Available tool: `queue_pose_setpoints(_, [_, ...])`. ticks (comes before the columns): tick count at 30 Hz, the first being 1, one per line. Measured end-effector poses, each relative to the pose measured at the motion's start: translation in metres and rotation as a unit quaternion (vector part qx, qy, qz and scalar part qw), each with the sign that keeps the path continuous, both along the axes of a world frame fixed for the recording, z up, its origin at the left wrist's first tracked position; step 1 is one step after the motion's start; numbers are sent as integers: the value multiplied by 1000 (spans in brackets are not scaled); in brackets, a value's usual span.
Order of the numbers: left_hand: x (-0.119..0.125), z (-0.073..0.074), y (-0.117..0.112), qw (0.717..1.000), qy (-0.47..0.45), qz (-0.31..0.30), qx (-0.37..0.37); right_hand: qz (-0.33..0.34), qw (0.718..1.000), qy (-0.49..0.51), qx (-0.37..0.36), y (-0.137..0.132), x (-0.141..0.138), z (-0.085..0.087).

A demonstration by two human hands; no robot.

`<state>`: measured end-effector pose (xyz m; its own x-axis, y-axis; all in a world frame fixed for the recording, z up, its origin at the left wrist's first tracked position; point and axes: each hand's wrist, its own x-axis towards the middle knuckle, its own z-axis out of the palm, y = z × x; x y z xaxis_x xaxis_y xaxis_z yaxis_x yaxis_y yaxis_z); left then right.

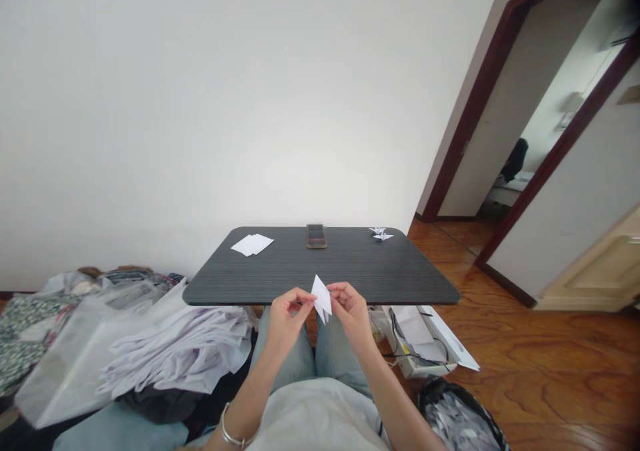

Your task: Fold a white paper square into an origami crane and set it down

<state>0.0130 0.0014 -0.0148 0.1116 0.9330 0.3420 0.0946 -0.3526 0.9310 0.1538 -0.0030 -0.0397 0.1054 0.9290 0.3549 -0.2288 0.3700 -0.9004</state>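
A small folded piece of white paper [321,297] is held up just in front of the table's near edge, its pointed tip upward and split points below. My left hand [293,308] pinches its left side between thumb and fingertips. On the opposite side, my right hand [349,304] is closed on the paper's right edge. Two folded white paper cranes [383,236] rest at the table's far right corner. A few white paper sheets [252,244] lie overlapping at the far left.
A phone [317,236] lies at the back middle of the dark table [280,274]. Piled clothes [185,348] are on the left. To the right stand a white box [420,344] with cables and a black bag [463,414] of scraps on the wooden floor.
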Motion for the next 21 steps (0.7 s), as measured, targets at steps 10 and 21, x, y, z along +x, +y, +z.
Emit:
queue_pose_setpoints(10, [3,8,-4,992,-123,-27,-31,-35,999,-14,39,-7,-1,2])
queue_pose_setpoints(21, [4,4,-3,961,-214,-84,-153,-26,997,-50,53,-12,-2,2])
